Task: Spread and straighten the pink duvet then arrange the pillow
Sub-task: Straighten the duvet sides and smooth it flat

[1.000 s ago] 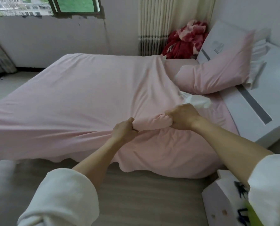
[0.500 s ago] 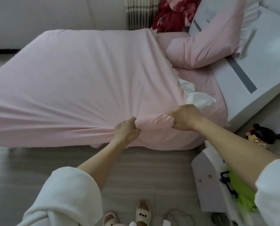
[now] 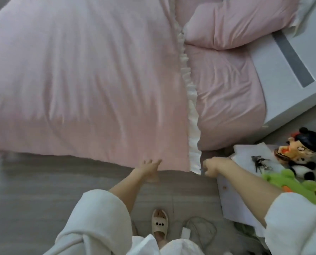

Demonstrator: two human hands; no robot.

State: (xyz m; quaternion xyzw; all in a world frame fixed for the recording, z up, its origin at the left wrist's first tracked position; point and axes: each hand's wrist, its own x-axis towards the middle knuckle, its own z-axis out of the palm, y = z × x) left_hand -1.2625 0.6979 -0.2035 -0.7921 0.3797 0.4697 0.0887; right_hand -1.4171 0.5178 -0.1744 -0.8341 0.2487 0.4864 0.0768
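The pink duvet (image 3: 83,80) lies spread flat over the bed, its side hanging over the near edge. A white ruffle (image 3: 190,100) runs along its head-end edge. My left hand (image 3: 149,166) touches the hanging hem with its fingers stretched out. At the ruffle's bottom corner my right hand (image 3: 211,167) is curled and seems to pinch the frill. The pink pillow (image 3: 236,24) leans crumpled against the white headboard (image 3: 282,74), on the bare pink sheet (image 3: 227,100).
A white bedside stand (image 3: 245,181) at my right carries keys (image 3: 260,162), a doll (image 3: 301,150) and a green plush toy (image 3: 291,183). My slippered foot (image 3: 160,225) and a charger with cable (image 3: 188,230) are on the grey wooden floor (image 3: 43,190).
The bunched fold that both hands gripped is gone and the duvet now hangs flat. My left hand has opened; my right hand has moved right to the ruffle corner. My head has tilted down.
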